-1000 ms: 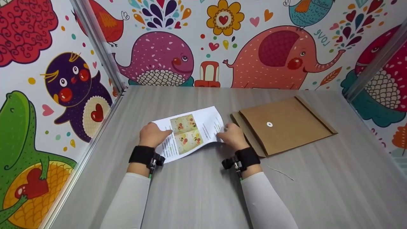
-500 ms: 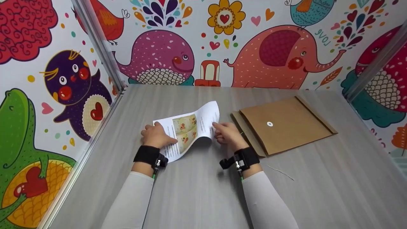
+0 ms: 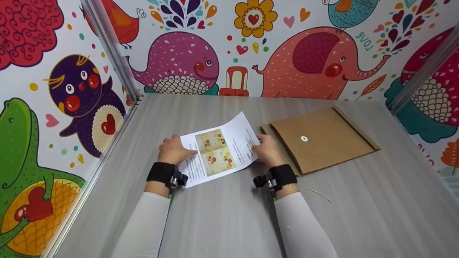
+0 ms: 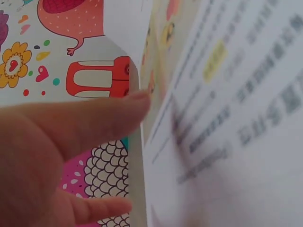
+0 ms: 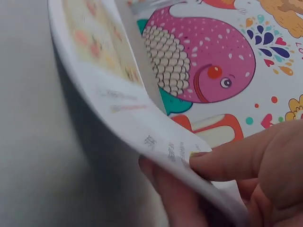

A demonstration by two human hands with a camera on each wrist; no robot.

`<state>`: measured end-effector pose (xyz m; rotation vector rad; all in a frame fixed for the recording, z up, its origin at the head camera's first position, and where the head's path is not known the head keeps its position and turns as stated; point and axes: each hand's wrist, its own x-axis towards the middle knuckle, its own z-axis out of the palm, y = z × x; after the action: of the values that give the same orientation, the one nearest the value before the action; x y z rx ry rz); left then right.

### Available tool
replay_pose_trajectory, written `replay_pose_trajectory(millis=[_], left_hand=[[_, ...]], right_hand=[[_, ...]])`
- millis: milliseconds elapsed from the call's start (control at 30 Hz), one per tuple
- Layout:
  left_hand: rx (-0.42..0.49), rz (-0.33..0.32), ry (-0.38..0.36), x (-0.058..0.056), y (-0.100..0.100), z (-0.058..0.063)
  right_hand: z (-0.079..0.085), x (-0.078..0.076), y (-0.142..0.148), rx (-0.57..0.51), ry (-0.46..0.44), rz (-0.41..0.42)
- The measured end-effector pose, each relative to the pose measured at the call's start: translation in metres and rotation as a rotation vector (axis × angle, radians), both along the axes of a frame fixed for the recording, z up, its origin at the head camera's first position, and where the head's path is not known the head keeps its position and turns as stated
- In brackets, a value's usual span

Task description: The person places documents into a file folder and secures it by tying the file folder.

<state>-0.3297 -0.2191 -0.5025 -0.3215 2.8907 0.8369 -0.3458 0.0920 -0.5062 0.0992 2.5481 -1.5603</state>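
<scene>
A white printed sheet of paper (image 3: 217, 154), with text and a yellowish picture, slants across the table in the head view. My left hand (image 3: 175, 150) rests at its left edge, thumb stretched over the sheet. In the left wrist view the thumb (image 4: 118, 116) and another finger reach straight toward the paper (image 4: 236, 156). At the opposite edge, my right hand (image 3: 269, 150) pinches the sheet near its right corner. The right wrist view shows the thumb on the printed face and a finger beneath, with the paper (image 5: 123, 118) bowed up off the table.
A brown kraft document envelope (image 3: 322, 143) with a white round button lies right of the sheet, its flap side close by my right hand. A thin pale string (image 3: 317, 193) lies in front of it. Cartoon-printed walls (image 3: 236, 46) and metal posts (image 3: 111, 50) bound the table.
The right hand left its first grip, shifted slightly while the sheet's right side curled upward, and now pinches the right edge again. The sheet is flatter than half a second ago.
</scene>
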Motion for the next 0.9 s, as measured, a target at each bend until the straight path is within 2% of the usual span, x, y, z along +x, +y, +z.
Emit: replay_pose_trajectory(millis=[67, 167, 267, 333, 500, 633, 733, 800, 900], left_hand=[[0.027, 0.010, 0.018, -0.001, -0.004, 0.000], [0.093, 0.029, 0.032, -0.003, -0.008, -0.001], [0.206, 0.065, 0.028, -0.004, -0.009, -0.002], [0.299, 0.091, 0.022, -0.006, -0.009, -0.002], [0.630, 0.146, 0.009, -0.013, -0.004, -0.003], [0.989, 0.185, 0.047, -0.017, -0.004, -0.002], [1.199, 0.132, 0.101, -0.014, -0.005, 0.000], [1.246, 0.055, 0.107, -0.012, -0.004, 0.003], [1.247, -0.048, 0.084, -0.009, 0.000, 0.005]], right_hand=[[0.001, 0.000, 0.006, -0.044, 0.004, 0.011], [0.003, -0.001, 0.016, -0.240, -0.017, -0.002], [0.003, -0.003, 0.026, -0.443, -0.031, -0.018], [0.003, -0.004, 0.032, -0.542, -0.039, -0.017], [0.003, -0.006, 0.040, -0.649, -0.078, -0.007], [0.006, -0.005, 0.047, -0.671, -0.102, -0.003], [0.010, -0.003, 0.054, -0.667, -0.104, 0.025], [0.014, -0.002, 0.057, -0.652, -0.093, 0.056], [0.020, -0.001, 0.062, -0.630, -0.070, 0.102]])
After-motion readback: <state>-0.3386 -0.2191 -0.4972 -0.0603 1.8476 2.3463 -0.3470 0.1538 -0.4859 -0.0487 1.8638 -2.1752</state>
